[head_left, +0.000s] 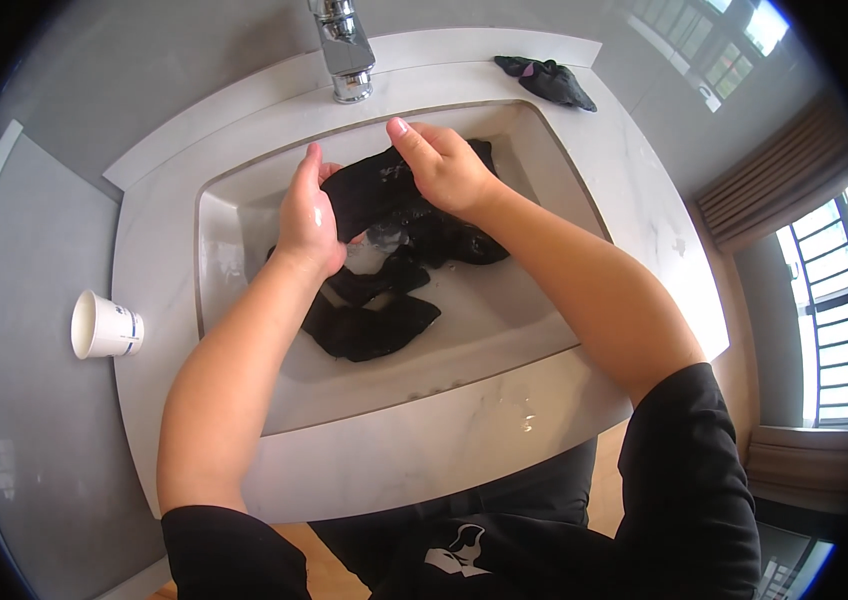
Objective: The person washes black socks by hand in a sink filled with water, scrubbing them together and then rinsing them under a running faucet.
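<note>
A wet black sock [374,190] is stretched between my hands over the sink [484,345]. My left hand [311,215] grips its left end, thumb pointing up and fingers mostly hidden behind the fabric. My right hand [444,168] has the other end, with the thumb in front and the fingertips out of sight. Below them, more dark cloth pieces lie soaking in shallow, slightly sudsy water, among them a black piece [374,328] nearest to me and another [454,243] under my right wrist.
A chrome faucet [346,55] rises behind the sink. On the back right of the white marbled counter [424,465] lies a crumpled dark cloth [554,84]. A white paper cup [109,325] is at the counter's left edge, beside a grey panel [44,400].
</note>
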Tool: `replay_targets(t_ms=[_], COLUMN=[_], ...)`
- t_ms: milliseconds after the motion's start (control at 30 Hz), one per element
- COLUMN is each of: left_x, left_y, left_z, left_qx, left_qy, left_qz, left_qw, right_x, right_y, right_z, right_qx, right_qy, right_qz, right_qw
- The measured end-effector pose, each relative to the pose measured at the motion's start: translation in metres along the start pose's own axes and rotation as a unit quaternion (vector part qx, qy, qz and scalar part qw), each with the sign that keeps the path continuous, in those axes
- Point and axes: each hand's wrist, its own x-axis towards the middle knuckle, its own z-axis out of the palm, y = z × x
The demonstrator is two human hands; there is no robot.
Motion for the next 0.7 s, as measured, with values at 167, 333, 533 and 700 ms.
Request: replay_targets(t_ms=[167, 333, 533, 700], left_x=[0.012, 0.021, 0.023, 0.015], left_y=[-0.007, -0.025, -0.037, -0.039], left_z=[-0.025, -0.043, -0.04, -0.019], left_qx=[0.094, 0.598, 0.687, 0.184], left_qy=[-0.087, -0.089, -0.14, 0.002], left_qz=[0.014, 0.111, 0.055, -0.133], left_qw=[0.992, 0.789, 0.711, 0.974], right_x=[0.003, 0.002, 0.002, 0.004], right_y=[0.018, 0.049, 0.065, 0.066], right_z=[-0.001, 0.004, 0.019, 0.032], right_qx=[-0.097, -0.267, -0.426, -0.336], right_qy=[-0.013, -0.125, -0.213, -0.067], right_qz=[-0.018, -0.038, 0.063, 0.099], right_qw=[0.995, 0.955, 0.877, 0.934])
